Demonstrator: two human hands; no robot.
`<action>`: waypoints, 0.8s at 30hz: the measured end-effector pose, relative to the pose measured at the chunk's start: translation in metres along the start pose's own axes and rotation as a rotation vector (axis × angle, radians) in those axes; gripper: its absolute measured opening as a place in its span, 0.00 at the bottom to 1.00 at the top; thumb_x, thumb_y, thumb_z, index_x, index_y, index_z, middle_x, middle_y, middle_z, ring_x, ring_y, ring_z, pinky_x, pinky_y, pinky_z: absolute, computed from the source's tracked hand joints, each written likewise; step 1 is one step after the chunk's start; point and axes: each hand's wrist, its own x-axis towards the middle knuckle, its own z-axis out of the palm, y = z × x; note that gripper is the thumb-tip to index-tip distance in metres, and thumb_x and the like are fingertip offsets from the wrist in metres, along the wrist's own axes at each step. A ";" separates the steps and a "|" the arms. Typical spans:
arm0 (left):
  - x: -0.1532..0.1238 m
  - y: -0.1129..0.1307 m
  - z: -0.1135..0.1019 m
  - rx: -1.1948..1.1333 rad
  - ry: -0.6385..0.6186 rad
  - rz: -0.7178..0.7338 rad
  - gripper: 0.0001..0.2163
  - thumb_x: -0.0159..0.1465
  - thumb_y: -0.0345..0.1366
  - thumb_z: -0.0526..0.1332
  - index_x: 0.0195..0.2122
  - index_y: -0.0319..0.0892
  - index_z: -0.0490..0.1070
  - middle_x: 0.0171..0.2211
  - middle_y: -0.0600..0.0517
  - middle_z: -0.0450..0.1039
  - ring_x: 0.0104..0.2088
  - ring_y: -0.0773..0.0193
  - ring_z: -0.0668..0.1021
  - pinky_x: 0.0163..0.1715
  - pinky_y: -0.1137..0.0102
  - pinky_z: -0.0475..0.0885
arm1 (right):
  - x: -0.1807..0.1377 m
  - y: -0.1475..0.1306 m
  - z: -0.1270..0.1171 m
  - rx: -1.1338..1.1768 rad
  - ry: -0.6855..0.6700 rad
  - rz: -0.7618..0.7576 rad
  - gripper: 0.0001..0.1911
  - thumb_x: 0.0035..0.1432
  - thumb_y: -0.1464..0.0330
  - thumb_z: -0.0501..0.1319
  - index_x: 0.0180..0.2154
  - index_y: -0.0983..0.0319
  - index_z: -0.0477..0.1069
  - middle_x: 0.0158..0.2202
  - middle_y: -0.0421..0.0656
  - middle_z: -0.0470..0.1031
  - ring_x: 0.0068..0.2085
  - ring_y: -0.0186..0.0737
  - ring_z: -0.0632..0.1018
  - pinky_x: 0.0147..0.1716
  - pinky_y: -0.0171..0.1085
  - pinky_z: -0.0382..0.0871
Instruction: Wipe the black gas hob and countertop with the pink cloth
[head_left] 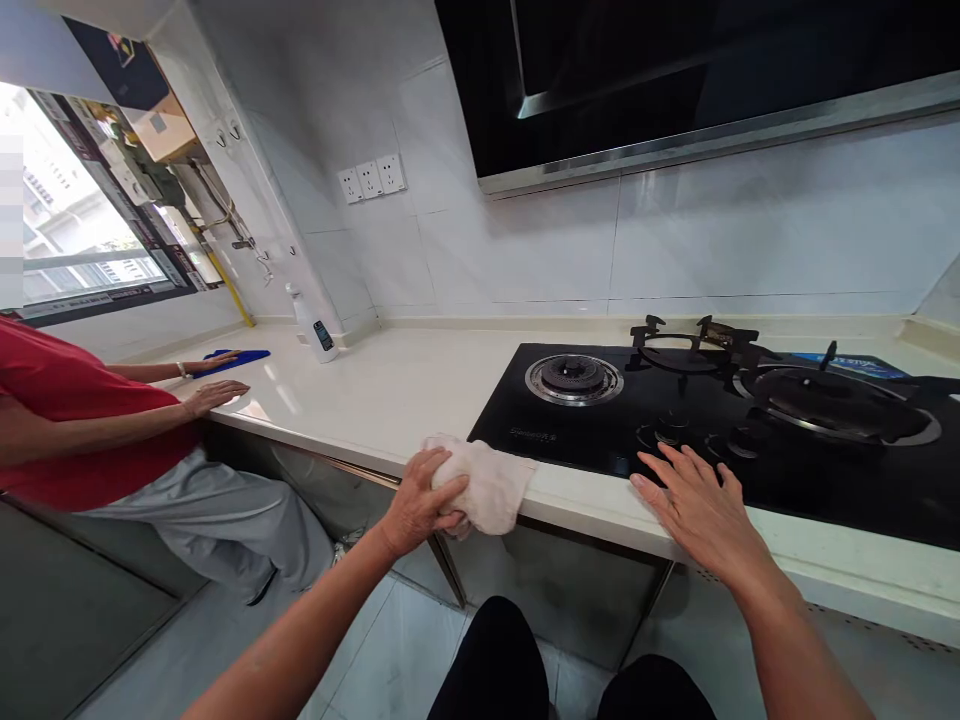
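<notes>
My left hand (426,500) is closed on a pale pinkish cloth (491,485), which drapes over the front edge of the white countertop (420,375) just left of the stove. With fingers spread, my right hand (697,505) rests at the front edge of the black gas stove (577,430), close to its control knobs (670,428); nothing is in it. The left burner (574,377) is bare of its pan support. One pan support (690,345) sits at the back of the stove, and a dark burner piece (840,400) lies over the right burner.
A co-worker in a red shirt (82,420) stands at the left, one hand on a blue cloth (232,362) and the other on the counter edge. A white spray bottle (313,325) stands near the wall corner. The range hood (675,90) overhangs the stove.
</notes>
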 end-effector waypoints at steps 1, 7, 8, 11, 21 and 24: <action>-0.003 -0.003 -0.003 0.019 -0.001 -0.032 0.18 0.65 0.49 0.66 0.54 0.51 0.75 0.61 0.42 0.64 0.62 0.45 0.69 0.61 0.46 0.68 | 0.000 -0.001 0.000 -0.002 -0.004 0.002 0.39 0.71 0.44 0.37 0.65 0.55 0.70 0.71 0.46 0.63 0.73 0.58 0.58 0.69 0.65 0.48; 0.020 0.056 0.021 0.122 0.022 -0.209 0.24 0.60 0.51 0.67 0.56 0.51 0.74 0.60 0.42 0.64 0.59 0.41 0.68 0.61 0.44 0.62 | 0.001 -0.003 0.001 -0.030 0.020 0.008 0.39 0.71 0.45 0.36 0.65 0.57 0.70 0.71 0.48 0.64 0.73 0.59 0.58 0.69 0.66 0.48; 0.030 0.074 0.030 0.102 0.023 -0.203 0.25 0.59 0.51 0.68 0.57 0.53 0.74 0.60 0.42 0.64 0.60 0.40 0.68 0.61 0.44 0.61 | 0.000 -0.002 0.002 -0.033 0.026 0.005 0.39 0.71 0.45 0.36 0.65 0.56 0.70 0.71 0.48 0.64 0.72 0.59 0.58 0.68 0.66 0.48; 0.067 0.130 0.053 0.001 0.024 -0.168 0.26 0.57 0.52 0.70 0.57 0.55 0.74 0.59 0.41 0.65 0.58 0.39 0.68 0.59 0.43 0.60 | 0.001 0.001 0.004 -0.021 0.027 -0.003 0.38 0.71 0.46 0.35 0.65 0.56 0.70 0.70 0.47 0.65 0.72 0.59 0.59 0.68 0.66 0.48; 0.154 0.181 0.036 -0.193 -0.332 0.030 0.25 0.63 0.48 0.66 0.61 0.53 0.69 0.55 0.41 0.68 0.50 0.47 0.69 0.48 0.54 0.64 | 0.003 0.009 -0.002 0.128 0.013 0.033 0.34 0.73 0.49 0.35 0.63 0.49 0.72 0.69 0.42 0.67 0.72 0.52 0.61 0.70 0.64 0.48; 0.150 0.160 0.025 -0.269 -0.328 0.064 0.25 0.63 0.44 0.67 0.61 0.52 0.69 0.59 0.42 0.67 0.55 0.47 0.69 0.53 0.55 0.63 | 0.003 0.009 0.002 0.087 0.024 0.010 0.34 0.72 0.48 0.36 0.62 0.50 0.72 0.69 0.43 0.68 0.72 0.55 0.61 0.69 0.65 0.49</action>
